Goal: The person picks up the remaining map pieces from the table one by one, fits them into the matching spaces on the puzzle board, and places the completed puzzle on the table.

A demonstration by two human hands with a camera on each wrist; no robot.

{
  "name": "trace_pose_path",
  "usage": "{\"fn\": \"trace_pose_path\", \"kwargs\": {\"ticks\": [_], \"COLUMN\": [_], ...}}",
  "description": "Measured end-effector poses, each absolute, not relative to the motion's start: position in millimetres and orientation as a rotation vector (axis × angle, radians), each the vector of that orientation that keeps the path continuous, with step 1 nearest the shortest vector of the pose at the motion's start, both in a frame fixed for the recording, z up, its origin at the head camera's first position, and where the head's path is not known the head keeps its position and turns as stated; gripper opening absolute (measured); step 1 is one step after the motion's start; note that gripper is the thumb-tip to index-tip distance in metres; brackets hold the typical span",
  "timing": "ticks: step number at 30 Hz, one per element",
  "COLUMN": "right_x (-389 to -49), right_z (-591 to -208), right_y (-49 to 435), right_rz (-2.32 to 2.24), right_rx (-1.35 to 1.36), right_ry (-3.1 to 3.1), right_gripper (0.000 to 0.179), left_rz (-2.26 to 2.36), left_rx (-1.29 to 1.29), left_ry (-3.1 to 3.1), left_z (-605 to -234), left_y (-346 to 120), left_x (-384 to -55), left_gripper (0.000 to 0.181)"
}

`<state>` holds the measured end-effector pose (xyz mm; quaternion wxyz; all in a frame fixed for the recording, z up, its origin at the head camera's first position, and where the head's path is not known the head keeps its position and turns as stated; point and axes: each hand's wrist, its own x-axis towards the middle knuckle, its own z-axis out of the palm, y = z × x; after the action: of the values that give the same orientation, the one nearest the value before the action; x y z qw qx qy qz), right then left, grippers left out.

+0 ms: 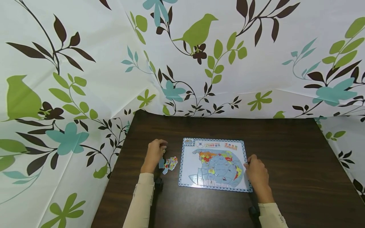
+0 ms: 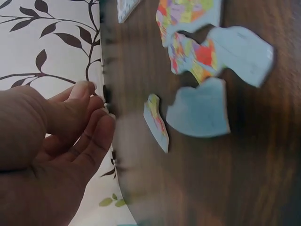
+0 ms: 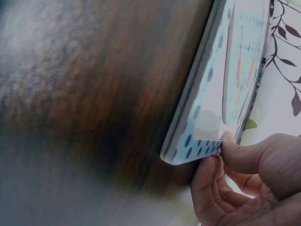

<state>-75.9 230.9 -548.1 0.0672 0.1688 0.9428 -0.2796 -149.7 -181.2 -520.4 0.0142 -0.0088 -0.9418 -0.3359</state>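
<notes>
A map jigsaw puzzle board (image 1: 186, 164) lies flat on the table, with fitted pieces forming part of a world map. My right hand (image 1: 256, 172) pinches its right edge, the thumb (image 3: 242, 153) on the dotted border and fingers curled underneath. Left of the board, my left hand (image 1: 154, 154) hovers by several loose puzzle pieces (image 1: 173, 163). Its fingers (image 2: 96, 143) bend loosely near the thumb, and nothing shows between them. The left wrist view has a plain blue piece (image 2: 200, 110), a narrow coloured piece (image 2: 156, 123) and a blue-and-multicoloured piece (image 2: 242, 52) lying close together.
The dark wooden table (image 1: 296, 158) extends past both sides of the board. Behind it and on the left hangs a white cloth (image 1: 108, 63) printed with leaves, flowers and birds. Dark wrist straps (image 1: 158, 183) sit at both wrists.
</notes>
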Motion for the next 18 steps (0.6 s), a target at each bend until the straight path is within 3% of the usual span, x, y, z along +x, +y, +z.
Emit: {"fn": "trace_pose_path", "kwargs": {"ticks": [9, 18], "right_x": [-77, -77], "right_z": [-547, -547], "right_y": [230, 230], "right_rz": [-0.835, -0.849], "right_rx": [0.527, 0.516], "right_ry": [2.816, 2.819], "right_gripper": [0.028, 0.028], "left_rz": [-1.024, -0.853], "left_rx": [-0.084, -0.231], "left_ry": [-3.079, -3.203], "left_z": [-524, -539], "left_y": [-194, -198], "left_x": [-131, -117], "left_gripper": [0.019, 0.044]}}
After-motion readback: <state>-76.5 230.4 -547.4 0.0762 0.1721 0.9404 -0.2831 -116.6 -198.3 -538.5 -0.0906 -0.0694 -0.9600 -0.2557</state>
